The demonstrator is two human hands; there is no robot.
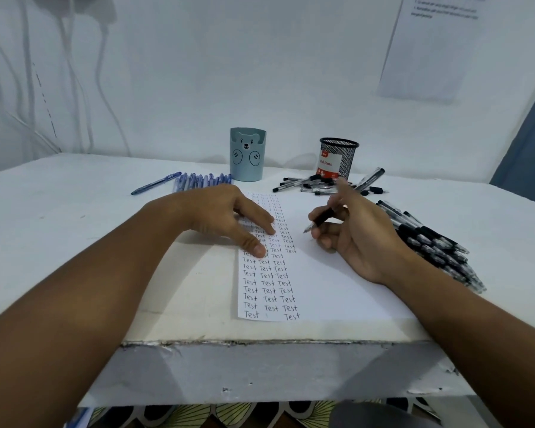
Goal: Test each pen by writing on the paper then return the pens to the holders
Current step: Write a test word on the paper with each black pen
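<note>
A white paper covered in columns of the word "Test" lies on the table in front of me. My left hand presses flat on its left part, fingers straight. My right hand grips a black pen, its tip pointing left just above the paper beside the written columns. A pale blue bear holder and a black mesh holder stand at the back. Blue pens lie left of the bear holder. Black pens lie around the mesh holder, and a larger pile of black pens sits at the right.
The white table ends in a worn front edge close to me. A white wall with hanging cables stands behind it. A printed sheet is stuck on the wall at upper right.
</note>
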